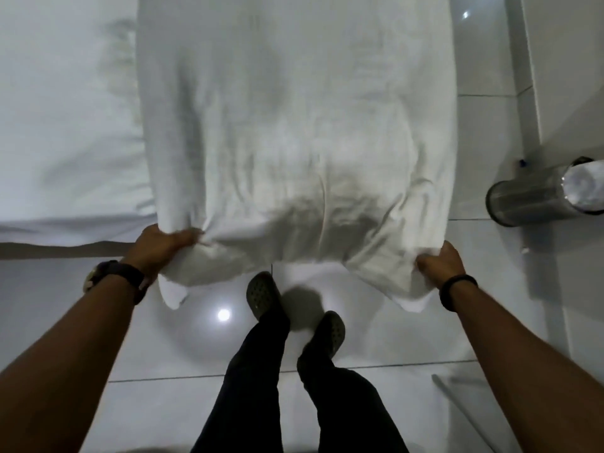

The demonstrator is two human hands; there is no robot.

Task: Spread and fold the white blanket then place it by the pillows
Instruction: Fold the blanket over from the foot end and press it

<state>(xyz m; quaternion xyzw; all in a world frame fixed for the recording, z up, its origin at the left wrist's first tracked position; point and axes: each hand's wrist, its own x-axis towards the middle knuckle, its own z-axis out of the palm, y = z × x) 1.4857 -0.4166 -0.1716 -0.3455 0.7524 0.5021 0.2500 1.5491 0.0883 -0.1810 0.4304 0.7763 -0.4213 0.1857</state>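
The person stands at the near edge of the bed (pixel 65 125), arms stretched forward, holding a large white cloth (pixel 294 125) by its two near corners. The left hand (pixel 160 246) has its fingers curled tight over the cloth's near left corner, and the fabric bunches into folds right where the hand grips it. The right hand (pixel 439 264) grips the near right corner in the same way, fingers wrapped into the fabric, with a small flap of cloth hanging below each hand.

The cloth spreads away from the person. Its left side lies over the right part of the bed, and its right side reaches out past the bed, above the floor (pixel 359 403). Its near edge sags a little between the two hands. From here I cannot tell whether the far part rests on the mattress or hangs in the air.

A dark watch (pixel 111 277) sits on the left wrist and a thin dark band (pixel 457 289) on the right. Below the cloth, two dark shoes (pixel 263 294) stand on the glossy white tiles. A metal bin (pixel 536 197) with a pale liner stands on the floor to the right, well apart from the cloth.
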